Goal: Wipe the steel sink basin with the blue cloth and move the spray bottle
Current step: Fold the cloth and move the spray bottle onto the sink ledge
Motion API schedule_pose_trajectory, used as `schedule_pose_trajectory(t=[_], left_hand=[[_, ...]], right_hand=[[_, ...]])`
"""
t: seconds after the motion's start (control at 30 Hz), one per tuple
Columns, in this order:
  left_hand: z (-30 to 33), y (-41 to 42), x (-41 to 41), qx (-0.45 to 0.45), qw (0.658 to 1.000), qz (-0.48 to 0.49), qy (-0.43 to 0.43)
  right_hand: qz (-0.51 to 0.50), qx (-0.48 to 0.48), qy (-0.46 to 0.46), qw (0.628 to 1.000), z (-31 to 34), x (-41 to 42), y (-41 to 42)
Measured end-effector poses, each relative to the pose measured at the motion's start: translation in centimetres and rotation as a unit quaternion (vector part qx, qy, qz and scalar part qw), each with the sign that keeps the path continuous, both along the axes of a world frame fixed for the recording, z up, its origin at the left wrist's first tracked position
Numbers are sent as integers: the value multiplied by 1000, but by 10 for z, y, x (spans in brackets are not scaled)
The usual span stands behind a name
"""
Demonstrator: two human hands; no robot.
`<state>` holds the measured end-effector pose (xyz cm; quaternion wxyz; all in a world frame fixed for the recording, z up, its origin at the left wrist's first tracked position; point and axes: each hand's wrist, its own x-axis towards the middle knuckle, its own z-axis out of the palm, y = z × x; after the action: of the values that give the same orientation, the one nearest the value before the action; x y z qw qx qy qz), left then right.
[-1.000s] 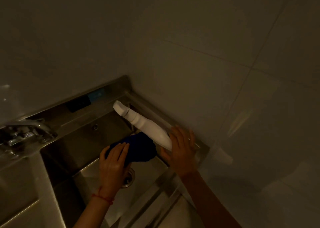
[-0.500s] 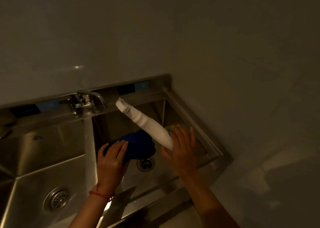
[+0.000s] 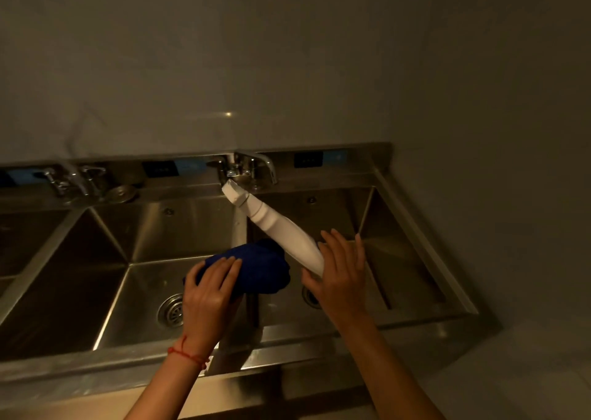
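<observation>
Looking down from the head view, one steel sink unit (image 3: 287,336) stands against a plain wall (image 3: 287,52), and three basins can be counted: a right basin (image 3: 412,259), a middle basin (image 3: 144,291), and a left basin (image 3: 48,259) cut off by the frame edge. Two drains show, one in the middle basin (image 3: 171,311) and one in the right basin, partly hidden behind the right hand. Two taps are mounted on the back ledge: one (image 3: 252,167) above the divider between the middle and right basins, one (image 3: 68,176) further left.

One left hand (image 3: 209,295) grips one bunched blue cloth (image 3: 259,269), fingers curled over its near edge; a red string (image 3: 187,354) circles that wrist. The cloth is held over the divider between the middle and right basins; whether it touches the steel cannot be told.

One right hand (image 3: 342,279) holds one white spray bottle (image 3: 278,231) by its base, fingers wrapped behind it and thumb in front. The bottle is tilted, nozzle pointing up and left toward the tap, above the right basin and just beside the cloth.
</observation>
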<state>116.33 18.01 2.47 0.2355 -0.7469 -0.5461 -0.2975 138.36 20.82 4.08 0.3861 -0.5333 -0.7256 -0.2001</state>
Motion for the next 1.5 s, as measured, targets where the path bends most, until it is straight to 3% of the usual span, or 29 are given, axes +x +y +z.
schedule_pose_trajectory(t=[0.73,0.9,1.0,1.13,1.5], left_hand=[[8,-42,-213,21,991,127,22],[12,-54,-261,-37,988,151,12],[14,-61,-282,-42,985,170,2],[14,-66,-304,20,980,198,24],[23,-77,-349,2,955,296,3]], right_hand=[[101,-39,6,994,8,-220,-4],[119,-23,5,993,9,-271,-5],[141,-29,8,990,9,-298,-2],[179,-33,4,983,8,-327,6],[275,-29,-7,961,16,-396,33]])
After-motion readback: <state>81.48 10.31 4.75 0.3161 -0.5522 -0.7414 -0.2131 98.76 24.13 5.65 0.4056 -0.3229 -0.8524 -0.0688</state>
